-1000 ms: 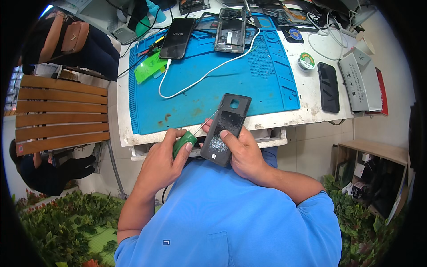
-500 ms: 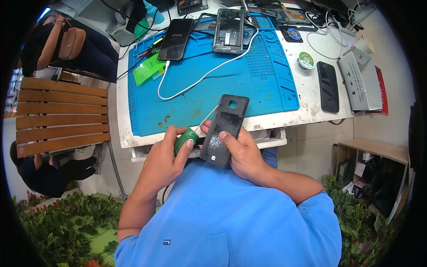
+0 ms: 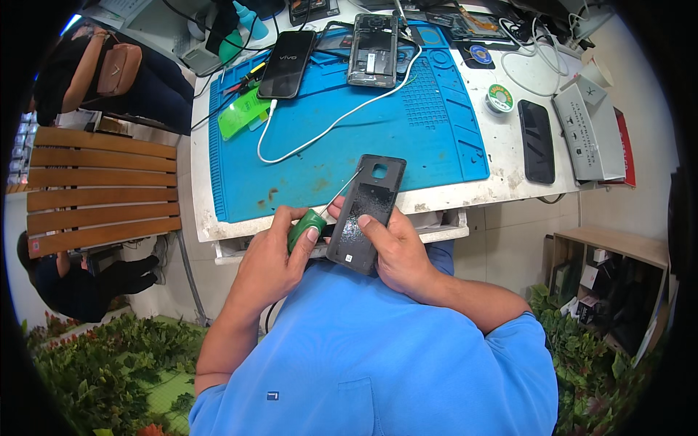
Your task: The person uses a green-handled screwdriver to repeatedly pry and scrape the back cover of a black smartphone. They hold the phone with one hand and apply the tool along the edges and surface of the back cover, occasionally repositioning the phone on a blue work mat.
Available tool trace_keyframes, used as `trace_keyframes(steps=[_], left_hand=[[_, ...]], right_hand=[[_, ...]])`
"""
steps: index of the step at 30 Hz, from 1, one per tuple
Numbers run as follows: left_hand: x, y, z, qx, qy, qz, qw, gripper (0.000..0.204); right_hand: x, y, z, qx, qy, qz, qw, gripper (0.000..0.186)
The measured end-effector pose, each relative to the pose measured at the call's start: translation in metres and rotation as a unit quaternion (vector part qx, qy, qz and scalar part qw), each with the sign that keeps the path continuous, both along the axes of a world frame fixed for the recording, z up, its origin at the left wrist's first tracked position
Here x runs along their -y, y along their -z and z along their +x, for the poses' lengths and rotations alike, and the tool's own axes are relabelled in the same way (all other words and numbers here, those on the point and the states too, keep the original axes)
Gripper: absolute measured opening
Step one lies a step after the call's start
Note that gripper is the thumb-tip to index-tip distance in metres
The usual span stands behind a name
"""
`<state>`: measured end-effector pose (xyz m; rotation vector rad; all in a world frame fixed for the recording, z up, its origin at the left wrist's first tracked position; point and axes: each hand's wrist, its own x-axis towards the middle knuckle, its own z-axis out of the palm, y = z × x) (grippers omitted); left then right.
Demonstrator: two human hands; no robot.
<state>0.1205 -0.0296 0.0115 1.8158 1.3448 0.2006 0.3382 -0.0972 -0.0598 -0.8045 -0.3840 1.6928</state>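
Observation:
My right hand point(image 3: 400, 251) grips a dark phone back cover point(image 3: 356, 236), its inner side up, with a square camera opening near the top. The thumb presses on a shiny, rough-looking patch in its middle. In my left hand point(image 3: 275, 251) is a green-handled screwdriver point(image 3: 305, 227) with a long thin metal shaft. The shaft slants up to the cover's upper left edge, its tip at or very near that edge. Both hands are in front of my body, by the table's front edge. Fingers of my right hand behind the cover are mostly hidden.
A blue work mat point(image 3: 327, 145) covers much of the white table point(image 3: 502, 167). On it lie a lit phone point(image 3: 288, 64) with a white cable point(image 3: 342, 123), an opened phone point(image 3: 373, 54) and a green card point(image 3: 242, 115). A solder spool point(image 3: 499, 99), black phone point(image 3: 536, 142) and white box point(image 3: 587, 131) stand right.
My left hand and the screwdriver have shifted very slightly right, the tip sliding a little along the cover's edge. The cover and my right hand have hardly moved.

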Motion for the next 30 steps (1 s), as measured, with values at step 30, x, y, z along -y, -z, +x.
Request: trace_keyframes(steps=[30], left_hand=[[0.006, -0.004, -0.002, 0.004, -0.006, 0.000, 1.000, 0.041]], right_hand=[[-0.002, -0.002, -0.003, 0.008, 0.014, 0.006, 1.000, 0.035]])
